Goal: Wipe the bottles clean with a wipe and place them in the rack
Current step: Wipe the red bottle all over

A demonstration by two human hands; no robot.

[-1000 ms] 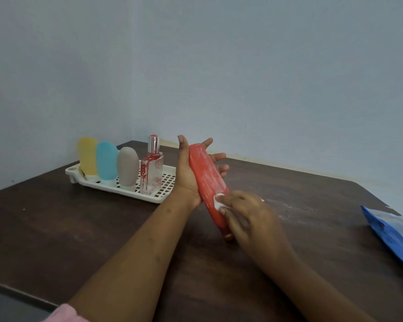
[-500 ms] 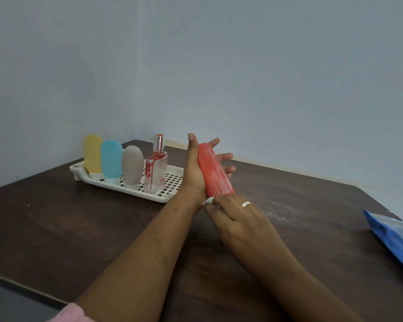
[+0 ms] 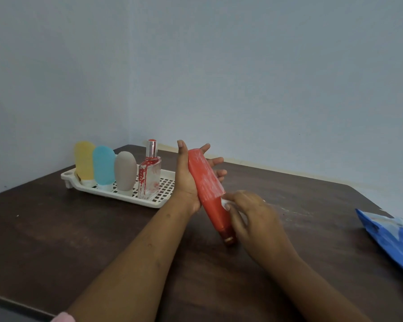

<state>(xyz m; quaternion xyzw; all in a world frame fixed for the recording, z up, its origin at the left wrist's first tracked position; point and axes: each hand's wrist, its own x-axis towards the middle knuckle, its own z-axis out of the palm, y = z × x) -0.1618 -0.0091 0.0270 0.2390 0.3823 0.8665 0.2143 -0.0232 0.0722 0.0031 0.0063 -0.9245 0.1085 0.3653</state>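
At the lower left of the frame, a bit of my pink sleeve (image 3: pixel 63 318) showed at the edge of the dark brown wooden table (image 3: pixel 56 228). Left of centre, the white slotted plastic rack (image 3: pixel 70 180) sat on the table with four bottles standing in a row: a rounded yellow soft bottle (image 3: pixel 84 160), a rounded light-blue soft bottle (image 3: pixel 104 165), a rounded grey soft bottle (image 3: pixel 125 170) and a clear square glass perfume bottle with red markings and a silver cap (image 3: pixel 149 177). Just right of the rack, at the middle of the frame, my left hand (image 3: pixel 186 180) was spread wide with the thumb pointing up and the fingers nearly straight. It cradled the long red plastic bottle (image 3: pixel 207 189) against the palm. That bottle was outside the rack and tilted, with its rounded end up and to the left and its cap end down and to the right, near the table. White smears covered its upper half. My right hand (image 3: pixel 256 219) had curled fingers that pinched a small white wipe (image 3: pixel 225 202) against the bottle's middle. At the right edge lay a crinkled blue plastic packet (image 3: pixel 393 238).
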